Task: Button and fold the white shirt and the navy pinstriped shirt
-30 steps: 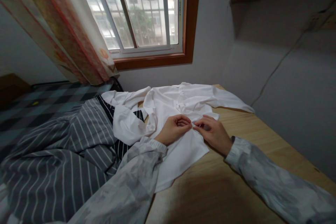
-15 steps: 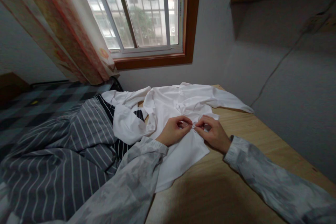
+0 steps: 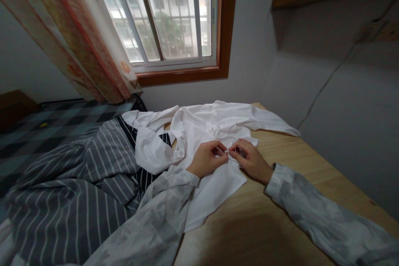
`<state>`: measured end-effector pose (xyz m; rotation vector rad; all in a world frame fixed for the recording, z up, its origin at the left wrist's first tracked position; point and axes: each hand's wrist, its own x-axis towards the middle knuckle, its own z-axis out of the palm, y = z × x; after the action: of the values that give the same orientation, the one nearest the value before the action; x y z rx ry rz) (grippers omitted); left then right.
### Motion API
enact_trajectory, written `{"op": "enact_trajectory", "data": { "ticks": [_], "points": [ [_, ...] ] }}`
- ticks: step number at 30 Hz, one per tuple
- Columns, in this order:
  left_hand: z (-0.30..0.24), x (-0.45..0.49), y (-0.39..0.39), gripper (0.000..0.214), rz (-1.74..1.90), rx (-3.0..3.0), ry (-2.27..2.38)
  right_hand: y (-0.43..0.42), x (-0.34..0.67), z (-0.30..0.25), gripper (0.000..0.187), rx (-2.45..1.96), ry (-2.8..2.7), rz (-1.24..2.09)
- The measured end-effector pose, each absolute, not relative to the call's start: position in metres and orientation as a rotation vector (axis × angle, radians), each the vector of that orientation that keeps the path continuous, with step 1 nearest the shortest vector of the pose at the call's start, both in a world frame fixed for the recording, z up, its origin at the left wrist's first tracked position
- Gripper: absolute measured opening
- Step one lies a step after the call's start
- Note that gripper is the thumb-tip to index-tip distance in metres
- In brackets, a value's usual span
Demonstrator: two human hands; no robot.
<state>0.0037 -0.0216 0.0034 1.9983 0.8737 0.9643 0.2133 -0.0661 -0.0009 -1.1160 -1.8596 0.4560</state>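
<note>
Both hands are meeting over the middle of a white shirt point(image 3: 199, 126), which is lying spread on a pale wooden table point(image 3: 311, 162) with its sleeves reaching out to either side. The left hand point(image 3: 206, 158) is curling closed, its thumb and fingertips pinching a small fold of the shirt's front edge. The right hand point(image 3: 252, 160) is doing the same from the other side, fingers bent and nipping the cloth, so the two sets of fingertips are all but touching at one spot (what sits between them is too small to tell). Both wrists are resting on the lower part of the shirt, whose hem is lying towards the near edge of the table.

One shirt sleeve is trailing left over a dark striped garment point(image 3: 81, 183), which is lying bunched just beside the shirt. Behind that, a checked bed cover point(image 3: 46, 126) is stretching towards the wall. A patterned curtain point(image 3: 77, 37) is hanging at the left of a window point(image 3: 174, 12) with a brown wooden frame, well beyond the table.
</note>
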Motion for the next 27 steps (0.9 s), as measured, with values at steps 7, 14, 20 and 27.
{"op": "enact_trajectory", "data": {
  "ticks": [7, 14, 20, 27],
  "points": [
    [0.006, 0.003, -0.020, 0.007, 0.926, 2.098, 0.906, -0.061, 0.218, -0.003, 0.008, -1.178, -1.893, 0.278],
    [0.005, 0.000, -0.018, 0.021, 0.977, 1.986, 1.014, -0.038, 0.277, -0.028, 0.029, -1.572, -1.576, -0.043],
    [-0.001, 0.000, -0.011, 0.023, 1.054, 1.878, 1.084, -0.044, 0.286, -0.031, 0.036, -1.414, -1.659, 0.392],
    [0.003, -0.017, -0.013, 0.017, 0.876, 2.139, 1.112, -0.036, 0.293, -0.010, 0.052, -1.172, -1.364, 0.929]
  ]
}}
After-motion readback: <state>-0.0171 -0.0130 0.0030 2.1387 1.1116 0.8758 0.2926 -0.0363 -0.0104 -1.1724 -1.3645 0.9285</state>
